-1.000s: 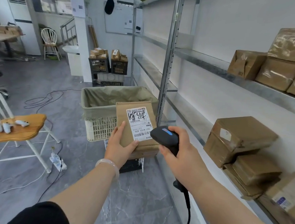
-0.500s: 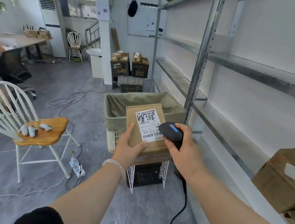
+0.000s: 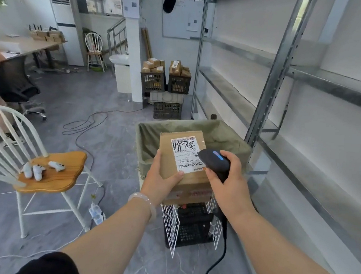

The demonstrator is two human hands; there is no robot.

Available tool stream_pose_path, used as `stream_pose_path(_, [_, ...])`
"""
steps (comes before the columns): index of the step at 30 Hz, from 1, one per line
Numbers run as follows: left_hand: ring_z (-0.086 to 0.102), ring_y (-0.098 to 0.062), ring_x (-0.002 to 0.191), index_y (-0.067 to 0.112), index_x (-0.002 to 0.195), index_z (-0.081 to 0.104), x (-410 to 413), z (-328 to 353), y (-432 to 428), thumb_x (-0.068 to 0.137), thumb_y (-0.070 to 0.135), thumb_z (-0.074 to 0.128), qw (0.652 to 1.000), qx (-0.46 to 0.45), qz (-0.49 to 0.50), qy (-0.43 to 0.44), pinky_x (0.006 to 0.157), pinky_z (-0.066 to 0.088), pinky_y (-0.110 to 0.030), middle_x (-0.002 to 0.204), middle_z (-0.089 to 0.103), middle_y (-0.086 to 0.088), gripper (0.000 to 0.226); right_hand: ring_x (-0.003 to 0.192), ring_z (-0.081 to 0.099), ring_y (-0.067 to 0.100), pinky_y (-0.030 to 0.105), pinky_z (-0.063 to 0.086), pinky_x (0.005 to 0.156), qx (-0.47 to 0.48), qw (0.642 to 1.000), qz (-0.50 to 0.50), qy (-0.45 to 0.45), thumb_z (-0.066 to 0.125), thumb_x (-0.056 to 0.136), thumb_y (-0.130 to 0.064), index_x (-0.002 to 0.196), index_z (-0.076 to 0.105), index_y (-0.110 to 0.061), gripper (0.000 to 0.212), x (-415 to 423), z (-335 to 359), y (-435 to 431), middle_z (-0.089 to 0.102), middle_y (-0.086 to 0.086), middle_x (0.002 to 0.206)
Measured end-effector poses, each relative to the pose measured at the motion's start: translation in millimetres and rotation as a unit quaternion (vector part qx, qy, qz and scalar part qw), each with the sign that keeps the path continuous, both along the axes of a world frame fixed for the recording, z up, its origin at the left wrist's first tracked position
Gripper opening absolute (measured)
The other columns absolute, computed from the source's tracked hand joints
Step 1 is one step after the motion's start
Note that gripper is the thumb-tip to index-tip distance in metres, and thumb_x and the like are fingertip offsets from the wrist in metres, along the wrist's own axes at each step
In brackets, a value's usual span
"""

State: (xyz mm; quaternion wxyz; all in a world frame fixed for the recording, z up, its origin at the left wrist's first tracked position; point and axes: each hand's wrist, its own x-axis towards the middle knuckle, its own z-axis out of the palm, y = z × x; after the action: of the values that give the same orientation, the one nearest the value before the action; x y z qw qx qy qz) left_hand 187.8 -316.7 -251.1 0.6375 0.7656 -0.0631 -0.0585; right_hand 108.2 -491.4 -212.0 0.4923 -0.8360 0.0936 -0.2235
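Box (image 3: 167,151) held in air, just before lined bin (image 3: 229,139), label (image 3: 185,157) turned up. Near left corner of box held by left grip (image 3: 160,180), thumb laid at label edge. Scanner (image 3: 214,162) clasped by right grip (image 3: 233,185), its head at label's right side; contact cannot be told. Cable (image 3: 223,245) hung below. Rack (image 3: 265,100) at right, chair (image 3: 52,169) at left.

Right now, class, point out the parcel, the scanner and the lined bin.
parcel (image 3: 165,143), head view, bare cardboard left of its label.
scanner (image 3: 214,162), head view, top of its dark head.
bin (image 3: 229,140), head view, green liner on its right wall.
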Motion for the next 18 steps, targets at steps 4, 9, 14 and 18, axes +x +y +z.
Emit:
stream_pose_path(4, [0.049,-0.018,0.127,0.038,0.158,0.012,42.4,-0.5,-8.5,0.085,0.034,0.078,1.0,0.005,0.014,0.009,0.112,0.042,-0.045,0.147,0.04,0.006,0.098,0.092,0.054,-0.012,0.004,0.04,0.07,0.017,1.0,0.011,0.007,0.066,0.092,-0.033,0.133,0.038,-0.041,0.05,46.1,-4.2,-11.7,0.054,-0.026,0.103])
stream_pose_path(9, [0.046,-0.021,0.13,0.042,0.157,0.012,96.2,0.1,-28.4,0.084,0.036,0.079,0.999,0.024,0.044,-0.001,0.113,0.039,-0.045,0.152,0.038,0.002,0.099,0.093,0.056,-0.009,0.004,0.043,0.069,0.048,0.997,0.052,0.01,0.067,0.091,-0.031,0.133,0.039,-0.04,0.051,112.3,-6.6,-39.2,0.056,-0.018,0.109])
stream_pose_path(14, [0.045,-0.019,0.133,0.038,0.158,0.017,140.9,1.2,-47.1,0.083,0.038,0.079,0.997,0.04,0.073,0.003,0.113,0.04,-0.043,0.155,0.035,0.004,0.097,0.099,0.059,0.004,0.014,0.044,0.074,0.069,0.993,0.091,0.019,0.067,0.091,-0.031,0.129,0.039,-0.043,0.049,175.9,-6.6,-64.5,0.057,-0.015,0.115])
stream_pose_path(18, [0.043,-0.019,0.135,0.035,0.158,0.022,174.6,-6.4,-54.0,0.082,0.04,0.081,0.995,0.049,0.086,0.013,0.114,0.039,-0.043,0.155,0.035,0.002,0.096,0.097,0.058,-0.002,0.008,0.043,0.072,0.082,0.991,0.106,0.03,0.068,0.091,-0.029,0.131,0.04,-0.041,0.05,222.4,-12.5,-73.3,0.057,-0.016,0.114])
